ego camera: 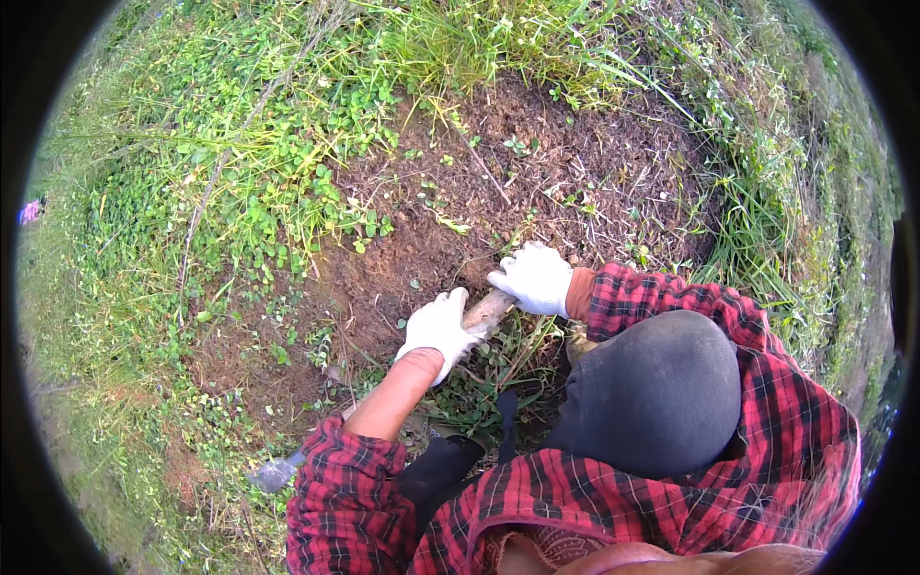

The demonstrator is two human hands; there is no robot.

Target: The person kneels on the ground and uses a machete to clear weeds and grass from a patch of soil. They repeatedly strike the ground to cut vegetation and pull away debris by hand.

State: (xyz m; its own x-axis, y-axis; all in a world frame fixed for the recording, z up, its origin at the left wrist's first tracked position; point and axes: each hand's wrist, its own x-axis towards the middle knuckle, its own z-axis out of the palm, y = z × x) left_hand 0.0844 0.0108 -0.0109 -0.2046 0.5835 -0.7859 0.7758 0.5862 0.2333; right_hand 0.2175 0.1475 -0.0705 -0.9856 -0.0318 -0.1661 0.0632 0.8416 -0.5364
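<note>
Both my hands wear white knit gloves. My left hand [440,332] grips a pale, thick wooden piece, perhaps a tool handle [490,310], near its lower left part. My right hand [535,279] is closed around its upper right end. A short stretch of the wood shows between them, slanting over the edge of bare soil [424,251] and low weeds [528,345]. A grey, flat blade-like thing [275,474] lies left of my left sleeve; a thin shaft seems to run from it behind my forearm. Whether it joins the held wood is hidden.
Cleared brown soil with small seedlings and dry stalks lies ahead. Dense green ground cover [287,180] stands at left, taller grass [474,43] at the far edge and right. My dark-clad knee [654,395] is close to my right arm. A long dry stem [205,194] crosses the left greenery.
</note>
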